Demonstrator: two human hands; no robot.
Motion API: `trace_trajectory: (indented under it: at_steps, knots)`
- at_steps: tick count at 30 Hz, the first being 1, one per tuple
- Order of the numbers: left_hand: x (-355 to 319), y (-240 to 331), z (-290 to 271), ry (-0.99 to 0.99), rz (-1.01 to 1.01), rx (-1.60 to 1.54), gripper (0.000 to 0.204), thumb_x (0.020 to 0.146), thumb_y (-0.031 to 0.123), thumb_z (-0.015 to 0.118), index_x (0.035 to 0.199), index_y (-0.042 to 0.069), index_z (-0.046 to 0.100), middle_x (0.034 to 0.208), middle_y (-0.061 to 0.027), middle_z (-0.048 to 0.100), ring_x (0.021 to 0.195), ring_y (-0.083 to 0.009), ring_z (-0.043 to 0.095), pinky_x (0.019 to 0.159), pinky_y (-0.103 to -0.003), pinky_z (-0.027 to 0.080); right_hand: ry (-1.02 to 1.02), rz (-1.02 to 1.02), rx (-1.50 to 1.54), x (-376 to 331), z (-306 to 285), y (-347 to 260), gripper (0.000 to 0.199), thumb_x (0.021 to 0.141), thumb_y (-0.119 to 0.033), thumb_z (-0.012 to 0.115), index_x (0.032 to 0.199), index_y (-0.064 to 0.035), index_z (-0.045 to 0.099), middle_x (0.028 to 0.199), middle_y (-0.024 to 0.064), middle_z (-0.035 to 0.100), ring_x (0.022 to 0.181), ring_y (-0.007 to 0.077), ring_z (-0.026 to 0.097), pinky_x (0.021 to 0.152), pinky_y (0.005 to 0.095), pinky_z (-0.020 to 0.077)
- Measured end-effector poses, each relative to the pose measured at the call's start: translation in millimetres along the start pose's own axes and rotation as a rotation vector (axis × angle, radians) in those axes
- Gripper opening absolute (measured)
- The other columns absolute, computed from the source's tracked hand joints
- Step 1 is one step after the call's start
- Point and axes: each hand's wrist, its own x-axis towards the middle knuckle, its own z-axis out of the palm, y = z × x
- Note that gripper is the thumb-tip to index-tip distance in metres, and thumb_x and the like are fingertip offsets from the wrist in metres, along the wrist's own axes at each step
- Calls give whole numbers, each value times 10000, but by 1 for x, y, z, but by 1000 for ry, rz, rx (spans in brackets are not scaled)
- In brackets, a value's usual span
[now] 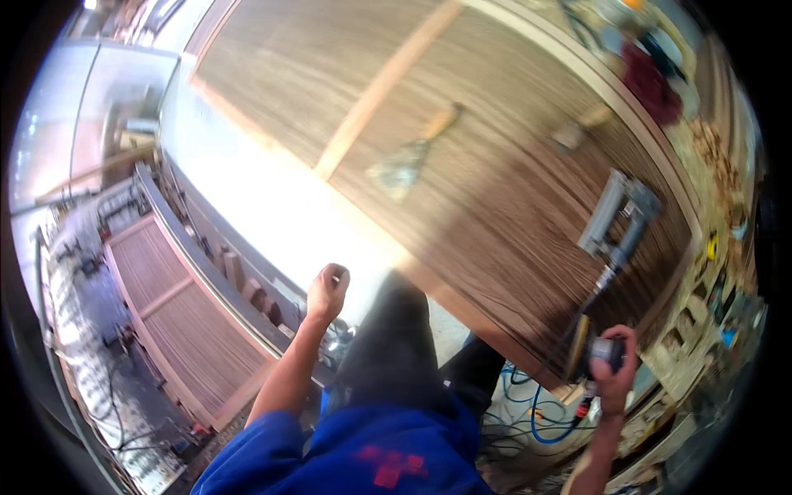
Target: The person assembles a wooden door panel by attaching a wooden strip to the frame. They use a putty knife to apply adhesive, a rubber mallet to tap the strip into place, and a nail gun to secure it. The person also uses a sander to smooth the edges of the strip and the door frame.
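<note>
My right hand point(616, 381) grips a round orbital sander point(605, 353) with a yellowish pad, tilted on its side by the near right corner of a large framed wooden panel point(528, 247). A dark-and-red fitting and blue hose point(540, 433) hang below the sander. My left hand point(326, 293) is raised left of my leg, its fingers curled in a loose fist with nothing visible in them. On the panel lie a nail gun point(631, 219), a wide putty knife point(425, 148) with a wooden handle, and a blurred brush point(577, 129).
Another framed wooden panel point(186, 305) rests on a bench at the left. Tangled hoses point(516, 404) lie on the floor beside my legs. A bench cluttered with wood offcuts point(689, 330) runs along the right. A dark red cloth point(649, 82) lies beyond the panel's far right edge.
</note>
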Motion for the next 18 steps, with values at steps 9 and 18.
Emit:
trace_trajectory:
  at_steps: [9,18]
  knots:
    - [-48,-159,-39,-106,-294,-214,279,977,287,673,1088,34,712,994,-153,768,845,-315,743,792,-431,565,-272,-738,-767,94,396,-128,569,789,-217,862,1268,-116,572,1215,158,562,943,386,706,757,473,612]
    - [-79,-217,-9,-259,-481,-382,272,981,277,676,1090,30,711,969,-126,766,824,-270,741,767,-408,568,-306,-932,-960,171,493,-172,577,798,-187,842,1282,-107,537,1202,158,536,984,421,687,771,512,597]
